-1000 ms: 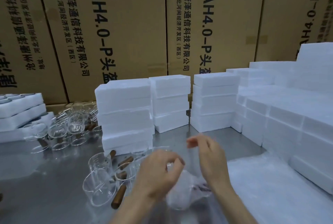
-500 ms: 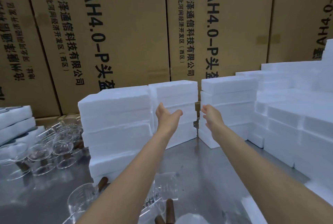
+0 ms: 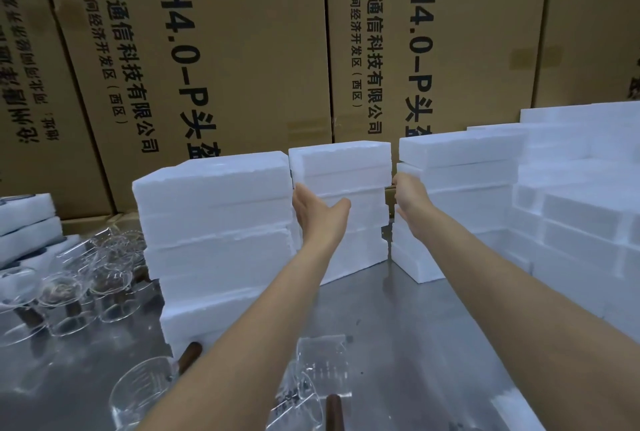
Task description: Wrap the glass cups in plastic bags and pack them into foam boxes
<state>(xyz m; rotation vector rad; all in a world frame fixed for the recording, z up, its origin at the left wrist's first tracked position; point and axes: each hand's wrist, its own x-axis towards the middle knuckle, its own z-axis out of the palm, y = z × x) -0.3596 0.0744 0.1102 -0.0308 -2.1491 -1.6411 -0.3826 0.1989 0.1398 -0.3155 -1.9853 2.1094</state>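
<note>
Fingers: L hand [image 3: 320, 210] straight and together, thumb splayed out to the right, palm flat against the left face of the centre foam stack [image 3: 341, 209]. R hand [image 3: 410, 198] is at the stack's right edge, in the gap next to the right foam stack [image 3: 457, 202]; its fingers reach behind the foam, so can't tell if curled or flat. Both hands sit at approx. the second/third box from top, centre of frame.

Task items:
- Foam boxes: three stacks mid-frame, more banked up at right edge of frame. Front stack [image 3: 214, 222] stands left of centre.
- Bagged glass cup [image 3: 311, 385] lies on the steel table [image 3: 398, 319], bottom centre, between the forearms; brown handle [image 3: 334, 411] pokes out beside it.
- Bare glass cups [image 3: 86, 278] clustered at lower left; one more cup [image 3: 142, 392] at bottom left.

Handling (judgement): foam probably v. light, stiff but crumbly; edges already look chipped. Squeeze from both side faces w/ flat palms, moderate pressure, no fingertip digging. Boxes above the grip line ride loose, so lift level or they slide off. Glass is fragile and slick, more so inside plastic film; hold by body or handle, not by loose bag.

Bkgd: cardboard cartons [image 3: 242, 49] fill upper frame.
</note>
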